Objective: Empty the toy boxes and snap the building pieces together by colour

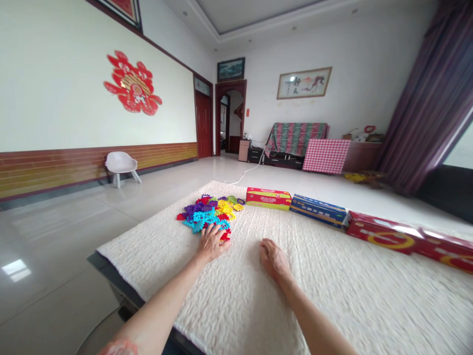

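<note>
A pile of small plastic interlocking pieces point(210, 211) in blue, purple, yellow, red and green lies on a table covered with a cream quilted cloth point(314, 276). My left hand point(212, 242) rests at the near edge of the pile, fingers curled over red and blue pieces. My right hand point(272, 257) lies on the bare cloth to the right of the pile, knuckles up, fingers tucked under and holding nothing I can see.
A red-and-yellow box point(268, 198), a blue box point(318, 210) and a long red box point(408, 238) line the table's far edge. Beyond it are a tiled floor, a white child's chair point(121, 164), a covered sofa point(295, 139) and dark curtains point(424, 108).
</note>
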Demonstrator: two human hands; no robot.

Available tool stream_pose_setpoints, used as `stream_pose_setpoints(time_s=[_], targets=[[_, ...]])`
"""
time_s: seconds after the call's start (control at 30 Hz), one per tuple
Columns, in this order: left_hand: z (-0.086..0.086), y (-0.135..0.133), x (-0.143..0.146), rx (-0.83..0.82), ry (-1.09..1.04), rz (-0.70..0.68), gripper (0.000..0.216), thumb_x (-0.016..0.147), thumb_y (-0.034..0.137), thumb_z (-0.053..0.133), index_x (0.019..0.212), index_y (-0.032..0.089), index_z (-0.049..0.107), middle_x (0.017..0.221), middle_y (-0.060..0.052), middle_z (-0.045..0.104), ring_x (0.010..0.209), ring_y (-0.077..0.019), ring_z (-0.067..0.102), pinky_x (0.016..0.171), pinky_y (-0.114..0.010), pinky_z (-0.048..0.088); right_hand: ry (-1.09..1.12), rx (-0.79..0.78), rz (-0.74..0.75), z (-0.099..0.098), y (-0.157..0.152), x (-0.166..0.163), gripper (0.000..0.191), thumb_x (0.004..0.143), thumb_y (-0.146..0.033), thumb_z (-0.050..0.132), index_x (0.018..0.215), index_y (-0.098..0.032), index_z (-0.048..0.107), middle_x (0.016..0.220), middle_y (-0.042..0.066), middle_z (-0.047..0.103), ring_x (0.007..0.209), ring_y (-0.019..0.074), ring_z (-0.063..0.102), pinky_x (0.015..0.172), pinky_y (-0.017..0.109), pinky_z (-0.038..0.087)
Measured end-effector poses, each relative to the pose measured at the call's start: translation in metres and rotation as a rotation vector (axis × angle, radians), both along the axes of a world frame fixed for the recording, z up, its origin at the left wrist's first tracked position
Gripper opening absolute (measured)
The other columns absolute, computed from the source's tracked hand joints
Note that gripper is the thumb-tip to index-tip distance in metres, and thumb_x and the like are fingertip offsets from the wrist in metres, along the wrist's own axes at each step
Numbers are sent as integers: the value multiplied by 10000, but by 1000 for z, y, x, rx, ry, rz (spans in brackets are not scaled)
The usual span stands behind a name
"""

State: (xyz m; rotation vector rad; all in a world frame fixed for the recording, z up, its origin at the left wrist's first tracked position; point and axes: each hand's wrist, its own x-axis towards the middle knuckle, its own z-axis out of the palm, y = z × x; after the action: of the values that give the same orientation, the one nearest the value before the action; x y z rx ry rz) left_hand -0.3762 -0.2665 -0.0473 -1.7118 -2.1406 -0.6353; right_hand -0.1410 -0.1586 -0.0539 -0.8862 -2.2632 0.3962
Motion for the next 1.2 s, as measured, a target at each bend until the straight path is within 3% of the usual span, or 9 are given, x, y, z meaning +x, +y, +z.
stream_pose_setpoints(time_s=[0.33,0.5,0.6,0.73,0.87,0.97,1.03,1.1,1.2], targets=[[-7,1,-6,120,31,58,340,862,364,526,1148,204,616,1311,-109,546,1229,-297,451,964,-452,383,-25,2,-2,3,-3,1,217,858,-160,411,891,-179,624,1132,95,643,966,179,635,855,266,446],[-6,3,-7,153,21,48,268,874,276,509,1099,197,631,1229,-111,593,1153,-272,521,942,-424,413,-131,73,67,11,-1,-1,179,848,-167,436,825,-184,613,935,78,664,857,171,631,775,255,448],[-5,4,-7,147,31,26,213,873,248,506,1028,205,645,1172,-92,622,1109,-257,546,927,-416,423,-155,82,118,18,28,15,233,885,-227,403,911,-183,630,937,79,677,837,182,646,743,273,468],[-8,3,-5,166,32,15,231,868,241,508,1059,204,633,1163,-90,635,1107,-255,549,938,-427,417,-143,176,-97,13,95,68,309,869,-300,400,997,-162,644,1065,129,676,967,258,637,868,383,468],[1,0,-7,206,25,-58,347,861,288,521,1196,213,577,1215,-81,630,1149,-254,539,993,-446,384,-232,85,-295,-6,140,118,347,822,-378,423,953,-165,664,1040,137,685,924,279,652,815,396,495],[24,14,-29,237,-26,-104,353,877,341,496,1196,223,592,1246,-60,621,1179,-235,532,1023,-395,389,-264,118,-267,-15,144,128,372,821,-419,412,961,-185,664,1081,119,670,976,288,634,855,413,483],[43,36,-57,279,-104,14,358,894,330,445,1192,210,603,1254,-59,616,1183,-223,534,1044,-361,389,-272,118,-270,-16,142,127,380,815,-436,409,963,-194,661,1079,112,669,969,293,636,856,427,486],[58,64,-90,160,-161,206,381,877,329,446,1208,216,594,1285,-45,596,1198,-216,525,1056,-334,380,-255,116,-265,-15,140,124,383,804,-449,415,958,-199,661,1077,111,671,965,292,640,857,431,492],[64,109,-138,71,-224,327,393,831,344,498,1176,195,615,1241,-82,621,1171,-237,546,1023,-330,395,-231,119,-260,-14,141,125,381,788,-460,432,951,-207,666,1078,114,674,969,294,643,857,441,503]])
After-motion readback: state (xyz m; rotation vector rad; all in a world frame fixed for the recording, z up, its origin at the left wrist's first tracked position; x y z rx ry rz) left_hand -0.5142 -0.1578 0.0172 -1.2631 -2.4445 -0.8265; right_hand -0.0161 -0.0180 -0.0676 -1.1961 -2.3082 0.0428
